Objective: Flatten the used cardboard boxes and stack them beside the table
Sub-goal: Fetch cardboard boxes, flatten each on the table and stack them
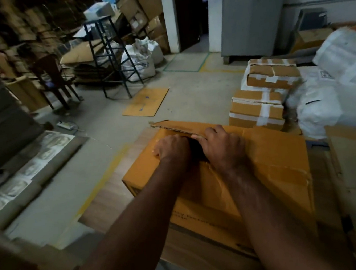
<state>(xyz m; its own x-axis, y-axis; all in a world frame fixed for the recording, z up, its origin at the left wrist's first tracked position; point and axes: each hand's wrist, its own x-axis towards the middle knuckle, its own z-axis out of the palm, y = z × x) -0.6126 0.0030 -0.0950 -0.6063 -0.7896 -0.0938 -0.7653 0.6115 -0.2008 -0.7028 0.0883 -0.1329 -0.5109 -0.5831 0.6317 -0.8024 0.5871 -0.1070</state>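
Note:
A large orange-brown cardboard box (270, 169) stands in front of me with its top flaps partly parted, a dark gap showing between them. My left hand (172, 148) presses down on the left flap with its fingers curled at the gap's edge. My right hand (222, 145) grips the edge of the right flap, fingers hooked over it. One far flap (171, 125) stands up, its corrugated edge showing. A flattened cardboard sheet (146, 102) lies on the concrete floor beyond the box.
Two taped boxes (257, 108) (273, 74) are stacked at the right beside white sacks (339, 87). A blue metal stand (111, 54), a brown chair (51, 77) and piled cardboard (80, 55) fill the back left. A grey cabinet (252, 12) stands by a dark doorway.

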